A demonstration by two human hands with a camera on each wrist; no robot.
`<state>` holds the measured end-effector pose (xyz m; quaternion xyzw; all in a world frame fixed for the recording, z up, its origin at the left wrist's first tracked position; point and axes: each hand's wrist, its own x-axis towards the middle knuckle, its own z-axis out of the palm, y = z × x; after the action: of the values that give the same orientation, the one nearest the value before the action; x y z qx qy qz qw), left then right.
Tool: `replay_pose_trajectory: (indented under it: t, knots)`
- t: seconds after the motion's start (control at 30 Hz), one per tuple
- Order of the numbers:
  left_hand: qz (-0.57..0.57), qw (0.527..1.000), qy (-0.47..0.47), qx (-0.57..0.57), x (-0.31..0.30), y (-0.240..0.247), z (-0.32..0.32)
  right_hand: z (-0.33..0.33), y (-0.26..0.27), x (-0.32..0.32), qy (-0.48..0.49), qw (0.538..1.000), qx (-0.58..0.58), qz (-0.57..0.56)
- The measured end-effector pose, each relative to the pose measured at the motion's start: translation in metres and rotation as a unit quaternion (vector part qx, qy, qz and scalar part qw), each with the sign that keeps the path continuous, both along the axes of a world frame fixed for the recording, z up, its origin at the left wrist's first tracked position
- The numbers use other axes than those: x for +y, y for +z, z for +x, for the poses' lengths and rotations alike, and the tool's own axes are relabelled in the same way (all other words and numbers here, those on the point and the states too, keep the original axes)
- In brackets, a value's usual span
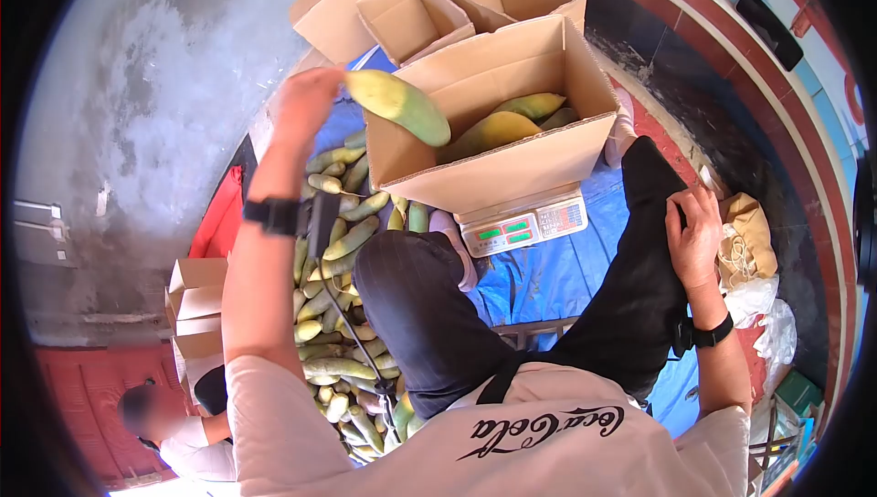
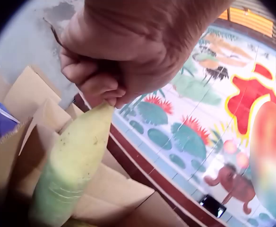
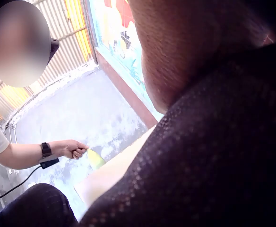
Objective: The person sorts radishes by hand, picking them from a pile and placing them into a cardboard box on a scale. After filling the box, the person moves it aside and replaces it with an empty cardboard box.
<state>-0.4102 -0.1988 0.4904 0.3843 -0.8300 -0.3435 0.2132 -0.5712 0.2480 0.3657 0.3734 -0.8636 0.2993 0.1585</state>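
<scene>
My left hand (image 1: 309, 102) pinches a large green radish (image 1: 397, 106) by its thin, pale root tip. Its thicker green end hangs down over the left part of an open cardboard box (image 1: 512, 173). Inside that box lie several more radishes (image 1: 498, 132). A digital scale (image 1: 525, 230) with lit green displays sits under the box. From close up, the left wrist view shows curled fingers (image 2: 98, 85) gripping the tip of the radish (image 2: 76, 156). My right hand (image 1: 694, 232) rests on my right thigh and holds nothing.
A heap of radishes (image 1: 352, 241) lies left of my legs, beside a blue tarp (image 1: 539, 282). Open cardboard boxes (image 1: 416, 17) stand behind the scale. Paper and plastic bags (image 1: 749, 241) lie at right. Another person (image 1: 183, 433) is at the lower left. A cable (image 1: 352, 323) hangs from my left wrist.
</scene>
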Motion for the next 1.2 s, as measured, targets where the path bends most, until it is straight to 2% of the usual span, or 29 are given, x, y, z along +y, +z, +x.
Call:
replay_pose_trajectory:
  t: [0.07, 0.13, 0.2, 0.23, 0.27, 0.33, 0.4, 0.43, 0.5, 0.57, 0.63, 0.67, 0.77, 0.83, 0.9, 0.97, 1.03, 1.1, 1.2]
  knots:
    - [-0.118, 0.987, -0.055, -0.098, -0.015, -0.039, -0.031, 0.0, 0.001, 0.001, 0.001, 1.0, 0.005, -0.007]
    - [-0.096, 0.965, -0.103, -0.222, -0.016, -0.065, -0.062, -0.001, 0.0, 0.003, 0.001, 1.0, 0.002, -0.009]
    - [-0.235, 0.866, -0.245, -0.368, -0.001, -0.079, -0.083, -0.002, 0.0, 0.004, 0.003, 1.0, -0.001, -0.011]
    - [-0.083, 0.943, -0.153, -0.285, 0.012, -0.091, -0.089, -0.002, 0.001, 0.004, 0.003, 1.0, -0.004, -0.011]
    - [-0.113, 0.918, -0.244, -0.293, 0.002, -0.112, -0.097, -0.003, 0.001, 0.004, 0.005, 1.0, -0.007, -0.011]
    - [-0.138, 0.885, -0.331, -0.298, 0.019, -0.106, -0.104, -0.003, 0.0, 0.004, 0.007, 1.0, -0.008, -0.012]
    - [0.098, 0.941, -0.186, -0.264, 0.055, -0.072, -0.105, -0.003, 0.001, 0.004, 0.011, 1.0, -0.008, -0.012]
    - [0.101, 0.942, -0.183, -0.263, 0.061, -0.06, -0.099, -0.003, 0.001, 0.004, 0.01, 1.0, -0.009, -0.01]
    - [0.167, 0.948, -0.228, -0.143, 0.066, -0.04, -0.083, -0.002, 0.0, 0.005, 0.016, 1.0, -0.01, -0.007]
    - [0.15, 0.952, -0.225, -0.141, 0.065, -0.018, -0.056, -0.002, -0.001, 0.005, 0.007, 1.0, -0.005, 0.0]
    - [0.094, 0.97, -0.218, -0.045, 0.063, -0.007, -0.015, -0.004, -0.005, 0.006, 0.016, 1.0, -0.005, 0.004]
    - [0.1, 0.972, -0.206, -0.048, 0.06, -0.007, 0.011, -0.004, -0.006, 0.007, 0.016, 1.0, -0.003, 0.007]
    - [0.11, 0.987, -0.117, -0.03, 0.046, -0.011, 0.089, -0.006, -0.009, 0.007, 0.023, 0.999, 0.01, 0.028]
    - [0.12, 0.992, -0.009, -0.039, 0.03, -0.044, 0.151, -0.007, -0.01, 0.007, 0.024, 0.999, 0.002, 0.044]
    - [0.123, 0.988, 0.033, -0.09, 0.015, -0.094, 0.221, -0.006, -0.012, 0.007, 0.027, 0.998, -0.001, 0.053]
    - [0.1, 0.972, 0.078, -0.198, 0.006, -0.155, 0.29, -0.007, -0.014, 0.007, 0.019, 0.998, 0.004, 0.065]
    - [0.165, 0.943, 0.136, -0.253, 0.022, -0.196, 0.332, -0.007, -0.014, 0.006, 0.023, 0.996, 0.012, 0.08]
    - [0.137, 0.936, 0.134, -0.295, 0.027, -0.253, 0.376, -0.007, -0.014, 0.004, 0.024, 0.994, 0.038, 0.099]
    - [0.101, 0.933, 0.154, -0.31, 0.039, -0.288, 0.394, -0.007, -0.014, 0.002, 0.029, 0.991, 0.048, 0.118]
